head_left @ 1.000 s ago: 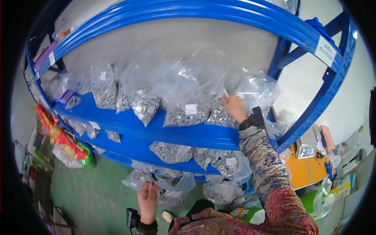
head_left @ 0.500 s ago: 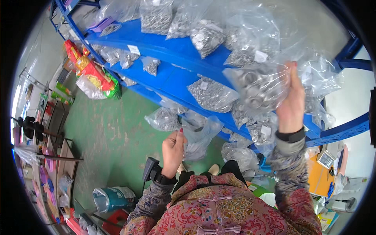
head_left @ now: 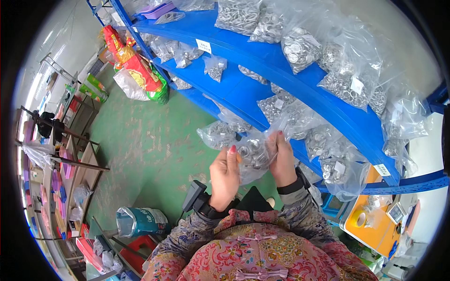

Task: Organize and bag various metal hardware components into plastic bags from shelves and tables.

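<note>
Both hands are close together in front of my body, below the blue shelves. Between them hangs a clear plastic bag of metal rings (head_left: 253, 153). My right hand (head_left: 283, 161) is closed on its gathered plastic, thumb up. My left hand (head_left: 225, 174) is closed, thumb on top, pinching the edge of a clear plastic bag (head_left: 252, 176) beside and below the rings. Whether the rings sit inside that second bag or in front of it, I cannot tell. Another bag of small metal parts (head_left: 217, 134) lies on a low shelf just beyond my left hand.
A blue shelf rack (head_left: 262, 51) crosses from upper left to right, loaded with several bags of metal parts (head_left: 300, 49). A teal bin bag (head_left: 140, 222) stands lower left, near wooden shelving (head_left: 86, 173). Red and yellow sacks (head_left: 136, 65) lean at the rack's far end. An orange table (head_left: 370, 225) stands at right.
My right hand has come down and left from the shelf, bringing the bag of rings beside my left hand. The left hand has shifted slightly right, still gripping plastic. The view has turned.
</note>
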A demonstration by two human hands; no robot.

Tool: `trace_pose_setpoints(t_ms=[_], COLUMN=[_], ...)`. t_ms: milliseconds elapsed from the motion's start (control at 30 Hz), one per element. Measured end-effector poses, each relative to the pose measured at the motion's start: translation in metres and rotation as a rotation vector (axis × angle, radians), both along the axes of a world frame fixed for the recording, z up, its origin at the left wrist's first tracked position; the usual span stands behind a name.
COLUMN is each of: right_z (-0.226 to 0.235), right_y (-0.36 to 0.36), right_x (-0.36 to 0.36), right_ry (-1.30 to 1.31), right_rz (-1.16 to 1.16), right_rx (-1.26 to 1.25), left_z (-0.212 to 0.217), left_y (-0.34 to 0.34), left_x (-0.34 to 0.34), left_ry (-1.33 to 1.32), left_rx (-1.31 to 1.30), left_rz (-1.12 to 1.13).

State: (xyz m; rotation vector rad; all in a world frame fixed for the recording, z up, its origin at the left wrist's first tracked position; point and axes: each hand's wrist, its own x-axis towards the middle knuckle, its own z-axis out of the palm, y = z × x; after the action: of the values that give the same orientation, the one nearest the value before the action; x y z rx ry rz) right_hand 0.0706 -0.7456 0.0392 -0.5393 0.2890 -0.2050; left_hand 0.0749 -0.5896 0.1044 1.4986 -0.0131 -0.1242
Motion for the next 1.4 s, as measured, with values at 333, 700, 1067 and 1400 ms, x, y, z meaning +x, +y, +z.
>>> trace_pose_setpoints(t_ms=[333,700,1067,1400], right_z=[-0.021,-0.025,0.015,-0.089], right_y=[0.06,0.066,0.038,0.136], right_x=[-0.029,-0.014,-0.015,0.076], right_ry=[0.014,-0.113,0.141,0.14], right_rz=[0.484,0.239,0.327,0.383], right_rx=[-1.086,-1.608,-1.855,-1.135], left_z=[-0.016,-0.011,-0.054,-0.078], left_y=[0.019,0.053,0.068,0.136], left_x=[-0.001,0.015,0.026,0.102], left_ry=[-0.389,-0.184,-0.055,0.157], left_rx=[0.618,0.342,0.311,0.148], left_rz=[-0.127,-0.054,-0.003,0.126])
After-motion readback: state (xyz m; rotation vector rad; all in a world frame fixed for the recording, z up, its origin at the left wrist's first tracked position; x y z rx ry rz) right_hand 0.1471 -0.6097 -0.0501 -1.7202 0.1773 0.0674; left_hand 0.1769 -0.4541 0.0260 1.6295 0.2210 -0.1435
